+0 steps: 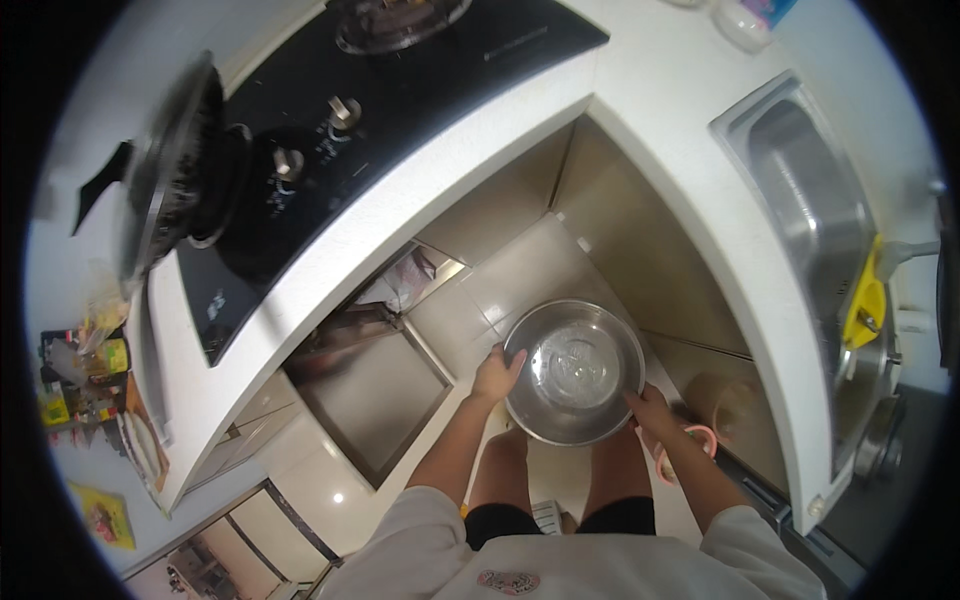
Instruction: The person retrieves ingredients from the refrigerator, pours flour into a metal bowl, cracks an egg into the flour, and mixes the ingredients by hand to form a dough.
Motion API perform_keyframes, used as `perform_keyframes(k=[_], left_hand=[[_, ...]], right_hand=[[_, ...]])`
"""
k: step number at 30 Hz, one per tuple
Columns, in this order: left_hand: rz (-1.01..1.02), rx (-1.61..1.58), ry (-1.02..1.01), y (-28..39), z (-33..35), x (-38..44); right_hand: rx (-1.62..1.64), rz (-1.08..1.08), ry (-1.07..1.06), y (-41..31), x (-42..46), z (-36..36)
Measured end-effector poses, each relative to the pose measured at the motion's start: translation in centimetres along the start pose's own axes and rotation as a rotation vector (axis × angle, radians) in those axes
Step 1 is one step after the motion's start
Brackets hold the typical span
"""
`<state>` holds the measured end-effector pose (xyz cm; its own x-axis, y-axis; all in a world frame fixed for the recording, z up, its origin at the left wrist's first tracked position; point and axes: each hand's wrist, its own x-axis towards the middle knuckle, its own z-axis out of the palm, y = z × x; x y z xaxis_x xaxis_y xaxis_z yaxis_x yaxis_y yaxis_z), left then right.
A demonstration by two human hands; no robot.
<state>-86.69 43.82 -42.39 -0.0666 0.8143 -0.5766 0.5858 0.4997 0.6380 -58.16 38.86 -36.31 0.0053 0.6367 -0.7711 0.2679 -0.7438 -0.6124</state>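
A round stainless steel basin (576, 367) is held low, between me and the cabinets, above the tiled floor. My left hand (498, 373) grips its left rim, the thumb over the edge. On the opposite side, my right hand (649, 411) holds the lower right rim. The basin's inside faces up and looks shiny; a round pattern shows at its bottom. Whether it holds any water, I cannot tell.
An open drawer (382, 412) juts out below the white countertop (420, 191). A black gas hob (300, 202) carries a tilted wok (169, 180). The steel sink (806, 180) lies right, a yellow item (865, 300) beside it. Near my right forearm is a pink-rimmed container (701, 433).
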Motion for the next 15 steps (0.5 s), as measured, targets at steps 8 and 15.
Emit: perform_keyframes(k=[8, 15], left_hand=[[0.019, 0.082, 0.008, -13.4, 8.6, 14.3], [0.06, 0.107, -0.194, -22.2, 14.3, 24.9]], right_hand=[[-0.335, -0.062, -0.042, 10.6, 21.0, 1.9], [-0.617, -0.08, -0.187, 17.9, 36.6, 1.6]])
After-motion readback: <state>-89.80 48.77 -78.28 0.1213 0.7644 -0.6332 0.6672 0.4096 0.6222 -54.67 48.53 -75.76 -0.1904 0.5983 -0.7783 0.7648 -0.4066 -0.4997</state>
